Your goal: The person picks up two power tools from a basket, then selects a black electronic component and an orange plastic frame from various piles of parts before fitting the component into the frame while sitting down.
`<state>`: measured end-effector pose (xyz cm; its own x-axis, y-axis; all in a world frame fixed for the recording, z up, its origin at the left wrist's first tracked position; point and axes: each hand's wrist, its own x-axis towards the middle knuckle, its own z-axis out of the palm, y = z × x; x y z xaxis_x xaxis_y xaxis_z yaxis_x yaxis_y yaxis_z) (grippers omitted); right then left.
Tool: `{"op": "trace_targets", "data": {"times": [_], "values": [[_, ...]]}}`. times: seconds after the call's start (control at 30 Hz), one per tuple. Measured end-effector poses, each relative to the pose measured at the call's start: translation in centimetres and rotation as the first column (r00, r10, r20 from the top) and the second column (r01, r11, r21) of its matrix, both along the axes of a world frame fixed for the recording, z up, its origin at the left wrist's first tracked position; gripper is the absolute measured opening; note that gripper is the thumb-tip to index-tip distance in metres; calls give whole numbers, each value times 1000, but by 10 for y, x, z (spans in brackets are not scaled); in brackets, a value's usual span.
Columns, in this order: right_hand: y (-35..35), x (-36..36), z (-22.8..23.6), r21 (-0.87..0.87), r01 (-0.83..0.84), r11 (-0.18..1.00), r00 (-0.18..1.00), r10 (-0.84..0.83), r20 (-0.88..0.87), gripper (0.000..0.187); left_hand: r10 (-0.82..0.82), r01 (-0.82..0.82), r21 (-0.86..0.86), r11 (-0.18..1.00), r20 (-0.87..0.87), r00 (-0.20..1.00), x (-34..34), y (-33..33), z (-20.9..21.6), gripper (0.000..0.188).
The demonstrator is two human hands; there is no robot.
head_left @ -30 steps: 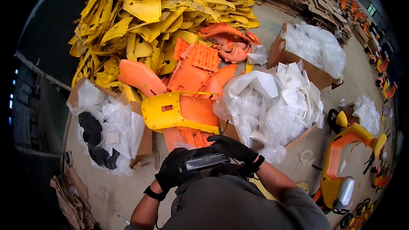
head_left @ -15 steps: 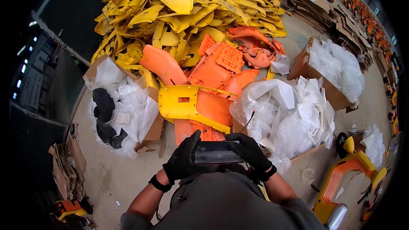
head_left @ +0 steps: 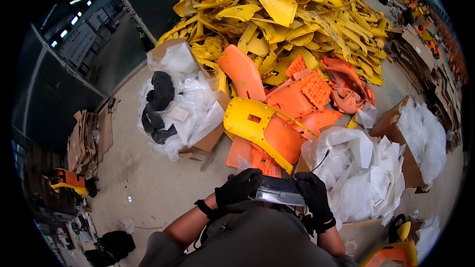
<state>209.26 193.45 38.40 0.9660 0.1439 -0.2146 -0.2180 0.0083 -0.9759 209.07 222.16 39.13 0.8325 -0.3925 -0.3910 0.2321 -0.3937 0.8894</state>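
Both my hands wear black gloves and hold a dark, box-shaped part (head_left: 280,191) with a glossy, see-through-looking front edge, close to my body. At its left end my left hand (head_left: 239,187) is closed on it. My right hand (head_left: 315,195) grips the opposite end, fingers over the top. A thin black cable (head_left: 321,161) sticks up just beyond the right hand. In front of the part lie a yellow plastic panel (head_left: 245,116) with a rectangular cutout and several orange plastic panels (head_left: 294,96). What the part contains is not visible.
A big heap of yellow plastic panels (head_left: 316,22) rises beyond. Cartons with clear plastic wrap stand on the left (head_left: 193,101) and right (head_left: 363,168), with another carton (head_left: 413,133) farther right. Flattened cardboard (head_left: 85,141) lies far left; a yellow-orange scooter (head_left: 393,253) is at lower right.
My view has swung to the left, so the surroundings appear farther right. The part stays between both hands and now slants, its right end lower in the picture.
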Motion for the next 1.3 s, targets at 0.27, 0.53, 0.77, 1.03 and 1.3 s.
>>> {"op": "trace_targets", "data": {"times": [0.27, 0.53, 0.77, 1.03, 1.3], "values": [[13, -2, -2, -63, 0, 998, 996, 6, 91, 24, -173, 130, 118, 985, 529, 831, -4, 20, -72, 46], [19, -4, 1, -121, -28, 992, 960, 60, 272, 25, -154, 182, 43, 982, 734, 662, -1, 26, -68, 71], [14, -3, -6, -217, -60, 974, 905, 145, 400, 31, 20, 40, -160, 986, 354, 935, 0, 17, -37, 80], [-3, 2, -12, -135, 18, 991, 939, 29, 342, 44, 339, -366, -410, 835, -141, 930, -6, 14, -40, 67], [1, 10, -29, 47, 86, 995, 973, -94, 211, 36, 345, -362, -408, 838, -118, 931, -4, 23, -47, 71]]}}
